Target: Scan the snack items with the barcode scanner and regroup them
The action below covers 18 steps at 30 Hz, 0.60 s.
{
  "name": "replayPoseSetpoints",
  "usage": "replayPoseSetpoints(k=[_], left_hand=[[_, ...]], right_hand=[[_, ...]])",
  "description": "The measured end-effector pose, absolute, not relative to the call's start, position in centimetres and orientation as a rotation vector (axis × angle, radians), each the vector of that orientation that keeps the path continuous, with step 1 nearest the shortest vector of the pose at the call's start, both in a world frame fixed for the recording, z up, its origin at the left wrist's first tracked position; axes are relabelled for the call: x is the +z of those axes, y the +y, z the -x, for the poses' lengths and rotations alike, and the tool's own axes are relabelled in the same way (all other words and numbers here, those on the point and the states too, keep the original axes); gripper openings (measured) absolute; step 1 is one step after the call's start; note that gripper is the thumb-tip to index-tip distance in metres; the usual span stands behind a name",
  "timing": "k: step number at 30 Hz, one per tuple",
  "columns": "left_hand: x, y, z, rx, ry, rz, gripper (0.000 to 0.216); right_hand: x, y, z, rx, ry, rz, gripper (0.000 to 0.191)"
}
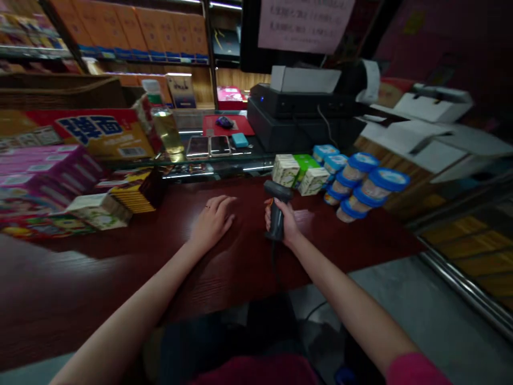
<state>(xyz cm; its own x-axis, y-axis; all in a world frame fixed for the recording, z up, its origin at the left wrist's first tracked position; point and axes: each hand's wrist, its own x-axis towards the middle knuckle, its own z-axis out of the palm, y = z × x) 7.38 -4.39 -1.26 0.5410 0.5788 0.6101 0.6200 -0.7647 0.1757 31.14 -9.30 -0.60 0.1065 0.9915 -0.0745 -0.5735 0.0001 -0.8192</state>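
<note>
My right hand is wrapped round the grip of a dark barcode scanner, held upright over the reddish-brown counter. A cable hangs from the scanner's base. Flat on the counter to the left rests my left hand, fingers stretched out, a ring on one of them, holding nothing. Just beyond the scanner stand small pale cartons and a green carton. To their right are several stacked tubs with blue lids.
Purple boxes, a pale carton and a stack of yellow-brown packets line the left. Behind are a large printed carton, a bottle, two phones and a black register unit. White boxes sit at right.
</note>
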Motion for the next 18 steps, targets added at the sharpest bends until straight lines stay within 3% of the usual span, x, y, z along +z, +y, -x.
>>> replayPoseSetpoints(k=[10,18], left_hand=[[-1.4,5.1,-27.1,-1.551,-1.081,2.747,0.082],[-1.2,5.5,-27.2,-1.515,-0.939,2.858,0.048]], right_hand=[[-1.0,-10.3,-38.1,1.081,-0.286,0.79,0.032],[-0.6,-9.5,-37.8,1.1,-0.309,0.807,0.036]])
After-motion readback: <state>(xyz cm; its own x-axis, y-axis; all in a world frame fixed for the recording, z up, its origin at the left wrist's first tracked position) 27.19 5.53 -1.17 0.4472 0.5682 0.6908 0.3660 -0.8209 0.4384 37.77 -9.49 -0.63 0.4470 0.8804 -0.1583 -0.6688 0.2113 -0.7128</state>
